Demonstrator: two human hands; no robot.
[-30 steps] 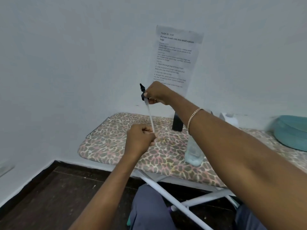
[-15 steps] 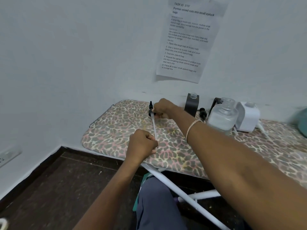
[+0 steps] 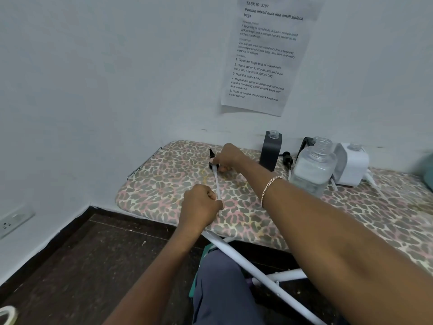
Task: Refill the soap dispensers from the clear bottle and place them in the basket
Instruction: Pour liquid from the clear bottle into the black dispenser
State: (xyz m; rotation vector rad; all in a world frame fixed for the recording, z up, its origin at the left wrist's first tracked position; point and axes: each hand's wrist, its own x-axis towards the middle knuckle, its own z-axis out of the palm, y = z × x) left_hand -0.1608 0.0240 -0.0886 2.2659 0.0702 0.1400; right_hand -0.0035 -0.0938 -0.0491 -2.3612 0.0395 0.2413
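The black pump [image 3: 212,158] hung low over the leopard-print ironing board [image 3: 164,184], its white dip tube [image 3: 216,181] running lengthwise back toward me. My right hand [image 3: 228,158] pinched the pump's collar at the far end, and my left hand [image 3: 200,204] was fisted round the tube's near tip. The open-necked black dispenser [image 3: 269,152] stood upright just right of my right hand, which was the nearer hand. The board's front edge lay close below my left fist. I judged there was room to swing the tube rightward.

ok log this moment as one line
right hand: holds black pump head | left hand: pinches its tube | black dispenser: uncapped, upright | clear bottle: uncapped
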